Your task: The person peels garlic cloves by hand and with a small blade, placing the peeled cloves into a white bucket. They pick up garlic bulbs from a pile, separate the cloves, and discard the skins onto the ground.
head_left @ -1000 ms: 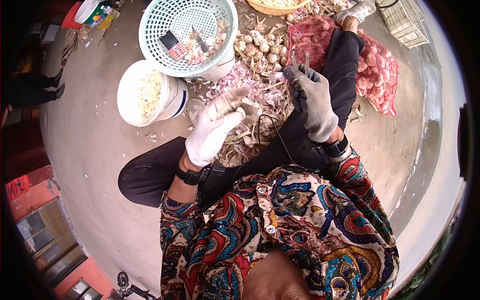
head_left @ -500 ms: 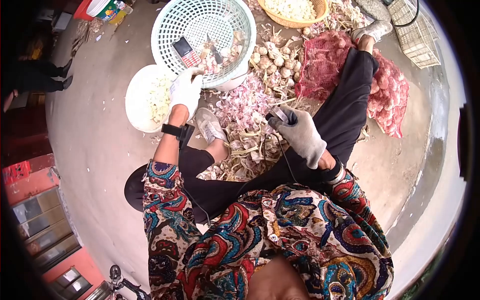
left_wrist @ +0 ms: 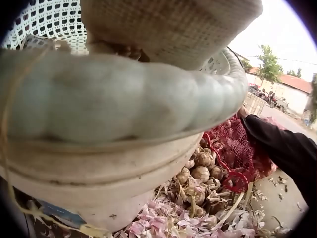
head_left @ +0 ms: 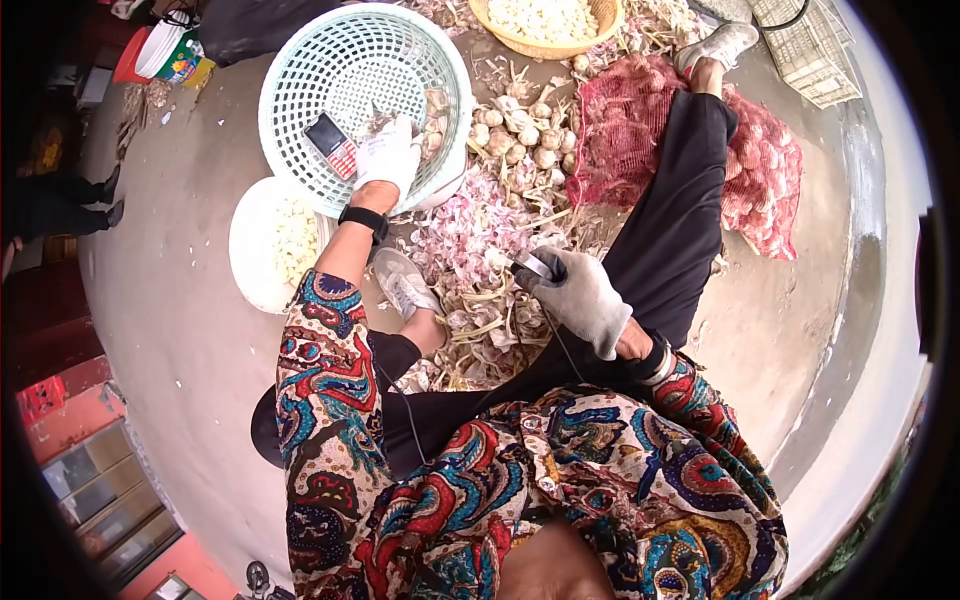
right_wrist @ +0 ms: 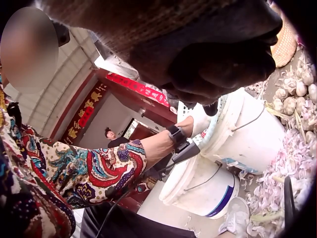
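Note:
My left hand (head_left: 388, 160), in a white glove, reaches down into a pale green plastic basket (head_left: 285, 85) set on a white bucket (right_wrist: 252, 126). Its fingertips are hidden among unpeeled garlic cloves (head_left: 436, 120) there; I cannot tell whether they grip any. A mobile phone (head_left: 330, 143) with red keys lies beside that hand. In a grey, dark-fingered glove, my right hand (head_left: 580, 295) holds a small metal tool (head_left: 537, 264) over the pile of pink and dry garlic skins (head_left: 465, 235). The glove covers most of the tool.
Another white bucket (head_left: 243, 245) holds peeled cloves (head_left: 292, 248). Garlic bulbs (head_left: 520, 135) lie beyond the skins, next to a red mesh sack (head_left: 620, 130). Farther off stand a yellow basket (head_left: 540, 48) of peeled cloves and a pale crate (head_left: 810, 55). My shoe (head_left: 405, 285) is beside the skins.
My left hand has gone from near the right hand, past the bucket of peeled cloves, into the green basket. The clove it pinched is out of sight. My right hand has lowered, keeping the tool.

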The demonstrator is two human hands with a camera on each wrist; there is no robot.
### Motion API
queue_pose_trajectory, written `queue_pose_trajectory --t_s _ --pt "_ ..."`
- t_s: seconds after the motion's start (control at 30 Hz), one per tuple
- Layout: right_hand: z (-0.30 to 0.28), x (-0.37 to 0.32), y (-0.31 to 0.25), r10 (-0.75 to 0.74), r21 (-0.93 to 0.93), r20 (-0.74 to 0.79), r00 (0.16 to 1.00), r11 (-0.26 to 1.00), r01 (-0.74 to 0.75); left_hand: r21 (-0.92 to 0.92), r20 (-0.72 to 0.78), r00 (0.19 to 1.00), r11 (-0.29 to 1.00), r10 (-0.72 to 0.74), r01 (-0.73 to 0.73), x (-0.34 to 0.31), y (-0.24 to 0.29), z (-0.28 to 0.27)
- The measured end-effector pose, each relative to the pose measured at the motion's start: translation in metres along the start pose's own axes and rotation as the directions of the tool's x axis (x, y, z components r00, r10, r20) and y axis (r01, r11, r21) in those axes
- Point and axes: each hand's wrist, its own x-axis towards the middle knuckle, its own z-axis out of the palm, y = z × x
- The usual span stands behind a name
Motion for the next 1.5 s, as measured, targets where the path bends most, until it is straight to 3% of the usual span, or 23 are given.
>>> queue_pose_trajectory --t_s 0.1,0.13,0.2,0.23,0.3,0.37,0.4,0.5,0.57,0.67,0.77,0.87,0.9,1.0,1.07,1.13,1.2,1.27,1.33,1.37,1.4,1.43,1.5 --pt "-0.001 0.000 -0.004 0.048 0.015 -0.008 0.999 0.999 -0.048 -0.081 -0.279 0.959 0.994 0.051 -0.076 -0.004 -0.007 0.001" --pt "-0.004 -0.002 -0.008 0.030 0.041 -0.053 0.998 0.999 -0.028 -0.347 -0.183 0.972 0.935 -0.149 0.077 -0.007 0.002 -0.017" --pt "-0.003 0.000 -0.002 0.024 0.128 -0.071 0.997 0.992 -0.014 -0.875 0.238 0.894 0.315 -0.379 0.367 -0.025 0.020 -0.051" --pt "-0.001 0.004 0.005 0.028 0.238 -0.070 0.997 0.971 -0.010 -0.939 0.272 0.907 0.117 -0.322 0.323 -0.029 0.017 -0.052" --pt "-0.001 0.007 0.003 0.039 0.456 -0.079 0.996 0.890 0.001 -0.943 0.299 0.929 -0.214 -0.217 0.253 -0.063 0.036 -0.056" --pt "-0.007 0.005 -0.013 0.053 0.469 -0.095 0.994 0.883 -0.002 -0.904 0.324 0.946 -0.304 -0.025 0.302 -0.092 0.052 -0.051" --pt "-0.001 0.010 -0.003 -0.038 0.545 -0.144 0.989 0.831 0.111 -0.908 0.342 0.939 -0.268 -0.028 0.323 -0.110 0.069 -0.054" --pt "-0.007 0.006 -0.012 -0.034 0.322 -0.099 0.994 0.944 0.065 -0.896 0.338 0.929 -0.252 0.152 0.367 -0.151 0.101 -0.052" --pt "-0.009 -0.003 -0.020 -0.087 0.325 -0.050 0.995 0.940 0.099 -0.912 0.368 0.929 -0.181 0.035 0.368 -0.175 0.121 -0.059" --pt "-0.012 -0.018 -0.017 -0.004 0.441 0.087 0.996 0.897 -0.035 -0.908 0.396 0.913 -0.105 0.098 0.406 -0.192 0.121 -0.068" --pt "-0.020 -0.031 -0.025 0.090 0.617 0.229 0.969 0.757 -0.217 -0.884 0.317 0.916 -0.272 0.248 0.379 -0.205 0.116 -0.069" --pt "-0.020 -0.030 -0.011 -0.148 0.864 0.267 0.952 0.475 -0.169 -0.868 0.298 0.915 -0.323 0.271 0.378 -0.216 0.120 -0.075" --pt "-0.023 -0.030 -0.008 -0.248 0.844 0.254 0.935 0.529 -0.089 -0.832 0.363 0.903 -0.357 0.228 0.424 -0.219 0.124 -0.079" --pt "-0.021 -0.041 -0.013 -0.197 0.763 0.396 0.897 0.614 -0.202 -0.890 0.258 0.943 -0.328 0.211 0.317 -0.227 0.133 -0.086" --pt "-0.006 -0.041 0.002 -0.269 0.723 0.297 0.916 0.691 -0.031 -0.928 0.229 0.961 -0.264 0.157 0.265 -0.232 0.139 -0.086" --pt "-0.015 -0.051 -0.022 -0.195 0.720 0.415 0.889 0.668 -0.189 -0.925 0.164 0.977 -0.323 0.133 0.199 -0.234 0.141 -0.075" --pt "-0.013 -0.056 -0.023 -0.405 0.544 0.257 0.877 0.811 0.216 -0.917 0.102 0.989 -0.376 0.109 0.136 -0.236 0.141 -0.073" --pt "-0.002 -0.044 -0.006 -0.446 0.555 0.197 0.873 0.784 0.276 -0.889 0.168 0.980 -0.414 0.107 0.197 -0.237 0.141 -0.077" --pt "0.009 -0.036 -0.010 -0.783 0.059 -0.184 0.594 0.594 0.802 -0.893 0.191 0.980 -0.407 0.049 0.194 -0.240 0.148 -0.080" --pt "0.006 -0.039 -0.012 -0.784 0.058 -0.186 0.593 0.594 0.803 -0.896 0.213 0.977 -0.401 -0.012 0.191 -0.240 0.150 -0.081" --pt "-0.004 -0.050 -0.031 -0.372 0.368 -0.061 0.926 0.854 0.367 -0.896 0.213 0.977 -0.400 -0.011 0.191 -0.241 0.148 -0.078" --pt "-0.009 -0.056 -0.042 0.102 0.546 0.203 0.974 0.814 -0.199 -0.923 0.214 0.977 -0.333 -0.021 0.195 -0.241 0.145 -0.071" --pt "-0.001 -0.053 -0.035 0.082 0.507 0.098 0.992 0.853 -0.120 -0.943 0.216 0.976 -0.264 -0.030 0.201 -0.242 0.140 -0.065"
